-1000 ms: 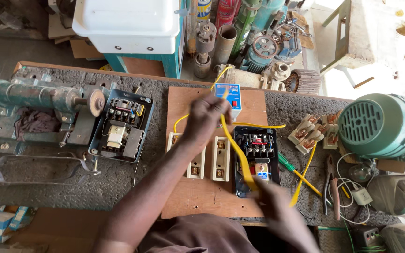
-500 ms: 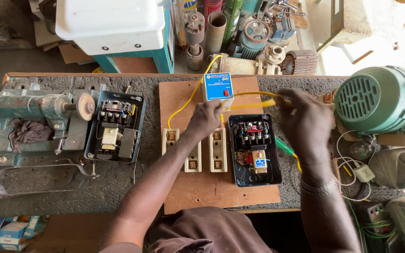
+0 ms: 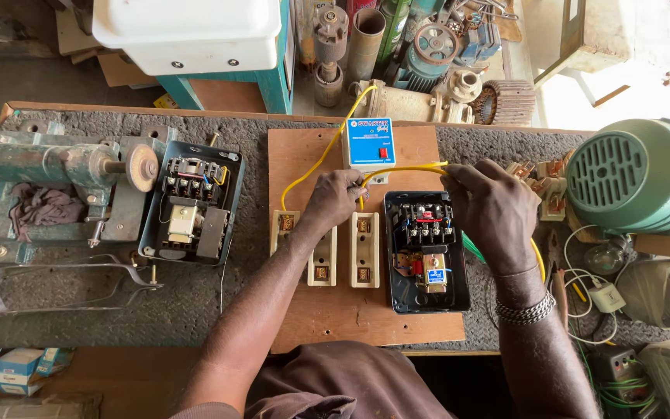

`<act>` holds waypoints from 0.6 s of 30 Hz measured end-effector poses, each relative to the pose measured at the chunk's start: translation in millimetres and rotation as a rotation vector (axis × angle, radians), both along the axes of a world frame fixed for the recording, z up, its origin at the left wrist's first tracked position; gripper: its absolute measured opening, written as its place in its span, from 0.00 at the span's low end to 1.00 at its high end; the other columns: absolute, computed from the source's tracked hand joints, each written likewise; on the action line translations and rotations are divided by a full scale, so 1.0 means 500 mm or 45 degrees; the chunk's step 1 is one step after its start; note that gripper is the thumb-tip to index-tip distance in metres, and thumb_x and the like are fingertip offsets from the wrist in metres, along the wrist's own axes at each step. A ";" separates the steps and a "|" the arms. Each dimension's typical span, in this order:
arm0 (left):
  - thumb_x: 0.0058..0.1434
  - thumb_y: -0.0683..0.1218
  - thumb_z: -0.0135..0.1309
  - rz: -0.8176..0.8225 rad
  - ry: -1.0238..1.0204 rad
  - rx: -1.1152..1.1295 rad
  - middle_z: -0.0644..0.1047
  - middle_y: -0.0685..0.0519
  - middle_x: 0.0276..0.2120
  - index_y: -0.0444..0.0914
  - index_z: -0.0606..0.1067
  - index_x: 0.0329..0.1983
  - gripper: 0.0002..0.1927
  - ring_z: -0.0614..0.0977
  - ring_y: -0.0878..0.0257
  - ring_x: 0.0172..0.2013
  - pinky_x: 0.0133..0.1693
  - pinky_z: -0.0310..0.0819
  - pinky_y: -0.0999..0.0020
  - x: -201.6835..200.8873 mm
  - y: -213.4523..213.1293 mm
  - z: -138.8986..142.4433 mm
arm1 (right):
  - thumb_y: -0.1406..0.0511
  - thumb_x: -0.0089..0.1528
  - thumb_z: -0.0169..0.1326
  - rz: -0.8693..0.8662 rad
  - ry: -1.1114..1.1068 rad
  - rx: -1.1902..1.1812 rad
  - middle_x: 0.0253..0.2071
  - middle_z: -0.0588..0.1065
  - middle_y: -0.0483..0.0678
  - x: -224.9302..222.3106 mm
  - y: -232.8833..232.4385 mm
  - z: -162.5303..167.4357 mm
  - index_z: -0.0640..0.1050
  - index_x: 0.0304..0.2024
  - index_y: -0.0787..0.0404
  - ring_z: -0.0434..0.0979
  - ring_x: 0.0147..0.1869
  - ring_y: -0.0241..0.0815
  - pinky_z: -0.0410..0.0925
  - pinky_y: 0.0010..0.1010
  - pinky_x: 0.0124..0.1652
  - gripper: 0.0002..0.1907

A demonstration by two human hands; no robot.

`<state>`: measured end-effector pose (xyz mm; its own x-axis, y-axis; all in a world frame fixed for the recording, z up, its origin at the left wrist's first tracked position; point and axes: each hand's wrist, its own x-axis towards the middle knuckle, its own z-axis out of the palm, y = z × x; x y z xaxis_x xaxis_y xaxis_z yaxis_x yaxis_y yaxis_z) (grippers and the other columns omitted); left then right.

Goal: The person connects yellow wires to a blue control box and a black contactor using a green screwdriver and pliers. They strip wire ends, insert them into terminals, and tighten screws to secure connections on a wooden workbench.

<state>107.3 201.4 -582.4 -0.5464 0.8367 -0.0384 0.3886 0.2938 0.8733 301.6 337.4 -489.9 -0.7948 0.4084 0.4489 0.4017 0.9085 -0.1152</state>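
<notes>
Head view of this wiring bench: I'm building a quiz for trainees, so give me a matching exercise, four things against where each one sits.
Things:
1. yellow wire
2. green motor
3. white and blue box
4. open black starter box

Places:
A. far right of the bench
B. top of the wooden board
C. held between left hand and right hand
D. on the board, under the right hand

Pairs: 1-C, 2-A, 3-B, 4-D

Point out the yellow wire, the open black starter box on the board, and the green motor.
yellow wire (image 3: 405,167), head view, on the span stretched between the two hands.
open black starter box (image 3: 426,252), head view, on its inner parts.
green motor (image 3: 630,174), head view, on its slotted fan cover.
</notes>
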 end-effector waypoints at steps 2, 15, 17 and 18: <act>0.65 0.43 0.57 -0.003 0.020 -0.004 0.84 0.53 0.28 0.37 0.80 0.37 0.05 0.86 0.64 0.29 0.34 0.82 0.66 0.000 0.001 -0.005 | 0.58 0.67 0.62 0.015 0.017 -0.015 0.30 0.76 0.41 -0.001 -0.003 0.003 0.86 0.42 0.52 0.74 0.26 0.38 0.66 0.31 0.25 0.07; 0.67 0.45 0.56 -0.026 0.088 -0.005 0.84 0.55 0.29 0.38 0.80 0.38 0.06 0.86 0.65 0.30 0.35 0.82 0.66 -0.004 0.000 -0.035 | 0.59 0.66 0.63 0.033 0.026 -0.132 0.32 0.78 0.43 0.008 -0.004 0.004 0.85 0.41 0.53 0.78 0.30 0.43 0.69 0.35 0.29 0.07; 0.67 0.45 0.55 -0.032 0.073 0.007 0.84 0.55 0.30 0.38 0.79 0.39 0.06 0.86 0.66 0.30 0.34 0.83 0.66 -0.004 0.001 -0.036 | 0.59 0.65 0.63 0.050 0.039 -0.134 0.33 0.78 0.43 0.011 -0.003 0.005 0.85 0.41 0.53 0.79 0.32 0.44 0.70 0.35 0.31 0.07; 0.67 0.45 0.55 -0.032 0.049 0.031 0.84 0.55 0.30 0.38 0.79 0.39 0.06 0.86 0.66 0.30 0.34 0.83 0.67 -0.004 0.000 -0.036 | 0.59 0.65 0.63 0.051 0.039 -0.138 0.33 0.78 0.43 0.013 -0.002 0.005 0.85 0.41 0.53 0.79 0.33 0.44 0.70 0.35 0.31 0.06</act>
<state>105.3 201.7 -600.5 -0.5258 0.8506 0.0028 0.4289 0.2622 0.8645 308.0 336.4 -487.2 -0.7980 0.4238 0.4284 0.3600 0.9054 -0.2252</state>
